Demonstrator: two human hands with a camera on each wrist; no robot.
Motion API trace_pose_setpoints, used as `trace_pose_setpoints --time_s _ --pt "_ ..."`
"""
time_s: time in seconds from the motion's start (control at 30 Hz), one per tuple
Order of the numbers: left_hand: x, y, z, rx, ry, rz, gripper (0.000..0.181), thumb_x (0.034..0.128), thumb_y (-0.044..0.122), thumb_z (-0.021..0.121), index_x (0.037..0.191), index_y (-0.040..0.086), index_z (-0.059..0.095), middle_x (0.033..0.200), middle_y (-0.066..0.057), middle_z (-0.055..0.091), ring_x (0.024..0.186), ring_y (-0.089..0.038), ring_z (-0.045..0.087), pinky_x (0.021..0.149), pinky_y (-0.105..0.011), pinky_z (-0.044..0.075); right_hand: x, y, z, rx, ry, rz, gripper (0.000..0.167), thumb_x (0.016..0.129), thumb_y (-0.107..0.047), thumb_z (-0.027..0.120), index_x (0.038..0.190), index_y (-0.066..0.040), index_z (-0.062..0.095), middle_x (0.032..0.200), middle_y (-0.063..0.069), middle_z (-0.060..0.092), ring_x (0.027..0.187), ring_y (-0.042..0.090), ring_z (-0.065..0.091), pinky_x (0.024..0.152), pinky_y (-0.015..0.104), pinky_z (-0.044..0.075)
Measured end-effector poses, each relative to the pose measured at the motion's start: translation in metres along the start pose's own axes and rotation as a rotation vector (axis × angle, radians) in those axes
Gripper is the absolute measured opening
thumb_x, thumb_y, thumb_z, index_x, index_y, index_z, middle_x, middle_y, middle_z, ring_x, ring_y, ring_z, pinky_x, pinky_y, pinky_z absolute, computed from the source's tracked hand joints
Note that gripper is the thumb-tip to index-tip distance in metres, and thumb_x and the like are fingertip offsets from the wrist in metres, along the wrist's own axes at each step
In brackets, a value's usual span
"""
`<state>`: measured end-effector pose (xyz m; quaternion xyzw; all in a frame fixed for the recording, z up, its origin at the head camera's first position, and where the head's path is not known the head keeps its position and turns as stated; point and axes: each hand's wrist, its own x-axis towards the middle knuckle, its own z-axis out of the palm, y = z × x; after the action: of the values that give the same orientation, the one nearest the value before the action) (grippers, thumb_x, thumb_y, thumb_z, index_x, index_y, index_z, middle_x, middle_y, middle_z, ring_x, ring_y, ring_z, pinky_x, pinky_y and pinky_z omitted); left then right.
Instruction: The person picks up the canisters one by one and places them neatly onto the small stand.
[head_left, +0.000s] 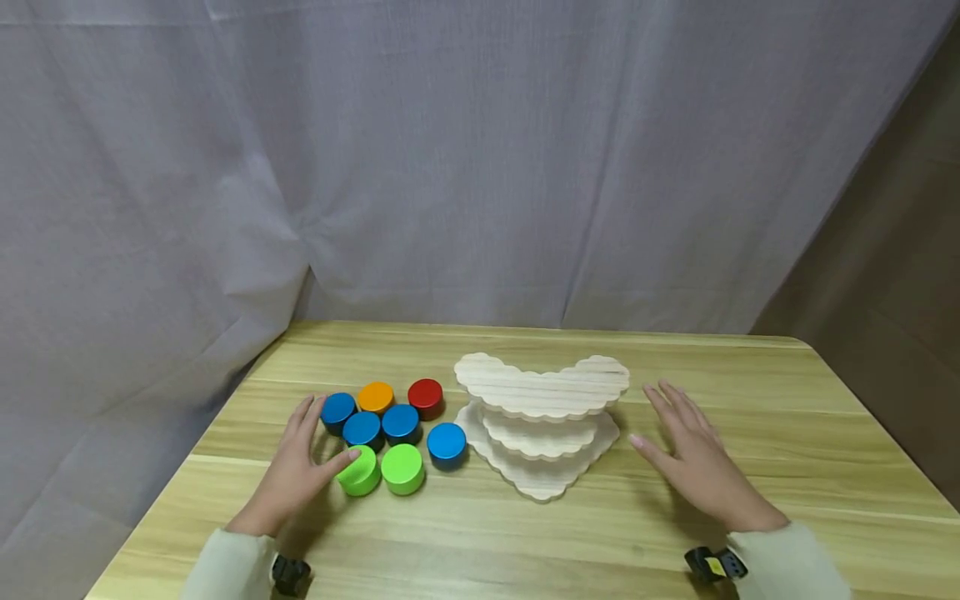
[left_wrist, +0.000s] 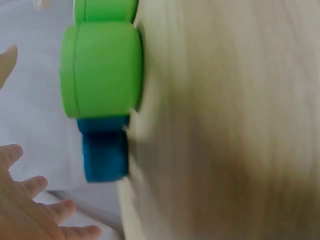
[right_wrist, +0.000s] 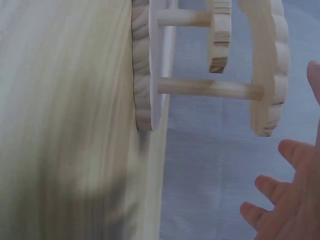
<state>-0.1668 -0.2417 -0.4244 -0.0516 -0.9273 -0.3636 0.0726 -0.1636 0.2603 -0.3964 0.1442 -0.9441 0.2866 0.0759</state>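
My left hand (head_left: 294,471) is at the left of the group of short round containers, fingers spread and nothing held. Its thumb overlaps the left green container (head_left: 358,472) in the head view; contact cannot be told. Beside that one is a second green container (head_left: 402,469). Several blue containers (head_left: 447,446), an orange one (head_left: 376,397) and a red one (head_left: 426,398) stand close by. The pale wooden stand (head_left: 542,392) has three scalloped tiers on round posts (right_wrist: 210,89). To its right, apart from it, my right hand (head_left: 701,467) is extended and holds nothing.
Everything stands on a wood-grain table (head_left: 525,542). A grey cloth (head_left: 450,167) hangs behind its far edge and down the left side. A small black device (head_left: 716,565) is strapped on the right wrist, another (head_left: 290,575) on the left.
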Motion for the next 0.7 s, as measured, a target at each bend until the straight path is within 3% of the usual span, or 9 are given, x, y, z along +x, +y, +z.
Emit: trace_pose_setpoints --time_s 0.23,0.43,0.7 --pt "0.006 -0.018 -0.005 -0.113 -0.014 -0.092 0.095 0.0873 0.043 0.069 0.154 0.005 0.013 0.156 -0.027 0.009 0.139 -0.050 0.019 0.106 -0.068 0.021 0.007 0.002 0.008 0.103 0.014 0.031 0.068 0.100 -0.037 0.048 0.156 -0.016 0.015 0.158 0.022 0.009 0.137 0.055 0.015 0.090 0.081 0.019" --pt "0.012 -0.028 -0.012 -0.160 -0.017 -0.161 0.092 0.0896 0.041 0.067 0.154 0.004 0.012 0.155 -0.028 0.012 0.138 -0.049 0.019 0.107 -0.066 0.022 0.016 0.000 0.011 0.222 0.017 0.074 0.065 0.102 -0.037 0.044 0.156 -0.015 0.014 0.158 0.023 0.011 0.139 0.052 0.014 0.098 0.077 0.018" --pt "0.023 -0.035 -0.019 -0.196 -0.064 -0.216 0.095 0.0890 0.040 0.068 0.154 0.004 0.009 0.156 -0.027 0.013 0.139 -0.049 0.020 0.108 -0.062 0.025 0.029 0.000 0.014 0.291 0.037 0.083 0.064 0.103 -0.036 0.041 0.155 -0.010 0.014 0.155 0.027 0.014 0.137 0.050 0.020 0.100 0.072 0.021"
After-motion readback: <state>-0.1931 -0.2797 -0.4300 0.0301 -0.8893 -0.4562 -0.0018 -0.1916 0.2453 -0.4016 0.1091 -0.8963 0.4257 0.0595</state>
